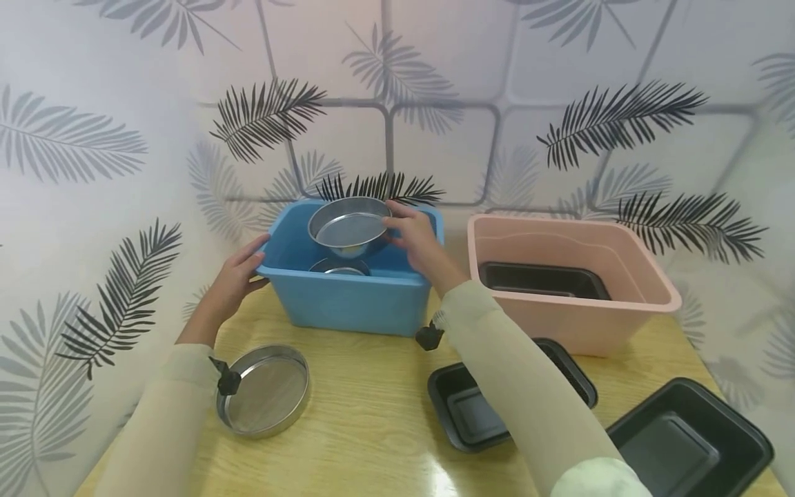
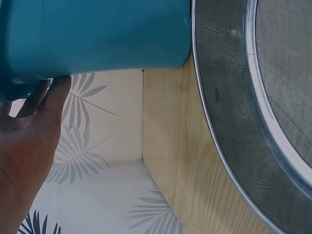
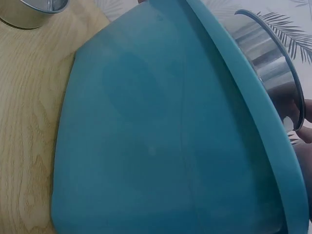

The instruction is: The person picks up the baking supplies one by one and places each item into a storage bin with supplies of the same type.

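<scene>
My right hand holds a round metal sieve by its right rim, tilted above the blue bin. In the right wrist view, fingertips show at the rim of the shiny sieve, beyond the bin's edge. Lower inside the bin sits another round metal piece, partly hidden by the held sieve. The left hand grips the bin's left rim; the left wrist view has its fingers hooked under that rim. On the wooden table by the left forearm lies a mesh-bottomed sieve.
A pink bin stands to the right of the blue one, with a black baking pan inside. On the table in front, another black pan is partly covered by the right forearm. A further black pan lies near the right edge.
</scene>
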Tool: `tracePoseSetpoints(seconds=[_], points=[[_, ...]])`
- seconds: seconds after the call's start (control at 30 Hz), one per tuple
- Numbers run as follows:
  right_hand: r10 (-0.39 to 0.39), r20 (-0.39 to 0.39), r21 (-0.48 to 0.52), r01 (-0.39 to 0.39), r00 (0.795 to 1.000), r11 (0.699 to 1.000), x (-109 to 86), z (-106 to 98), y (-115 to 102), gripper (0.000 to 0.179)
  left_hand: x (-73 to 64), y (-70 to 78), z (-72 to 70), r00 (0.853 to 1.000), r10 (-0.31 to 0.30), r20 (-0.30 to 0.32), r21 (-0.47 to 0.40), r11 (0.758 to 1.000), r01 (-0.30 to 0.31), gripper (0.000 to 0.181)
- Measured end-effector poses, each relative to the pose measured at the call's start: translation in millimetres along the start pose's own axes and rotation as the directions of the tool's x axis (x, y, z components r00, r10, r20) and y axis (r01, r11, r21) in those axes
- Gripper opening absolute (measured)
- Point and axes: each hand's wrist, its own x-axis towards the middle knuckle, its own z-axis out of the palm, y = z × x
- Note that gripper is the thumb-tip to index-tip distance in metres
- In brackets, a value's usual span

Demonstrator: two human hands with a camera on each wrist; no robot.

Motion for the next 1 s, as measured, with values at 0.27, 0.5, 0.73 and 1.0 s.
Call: tracePoseSetpoints(seconds=[0.27,0.5,0.73,1.0], points=[[0.001,0.037,-0.010,0.000,0.999,1.000,18.1,7.1,11.8,0.053,-2.0,-1.9,-0.3,1.000,-0.002,-0.005,0.020,1.000,0.002,0.061],[0.016,0.077,-0.055,-0.012,0.997,0.998,30.1,13.7,11.2,0.054,-1.9,2.6,0.7,1.000,0.006,-0.002,0.011,1.000,-0.006,0.061],[0.029,0.117,-0.041,-0.024,0.993,0.999,40.8,30.8,10.8,0.053,-2.7,2.8,-2.0,1.000,0.001,-0.009,0.019,1.000,-0.001,0.059],[0.061,0.119,-0.094,-0.049,0.991,0.994,49.0,33.7,19.0,0.054,-1.8,2.1,-0.9,1.000,-0.004,0.001,-0.008,1.000,0.004,0.060]])
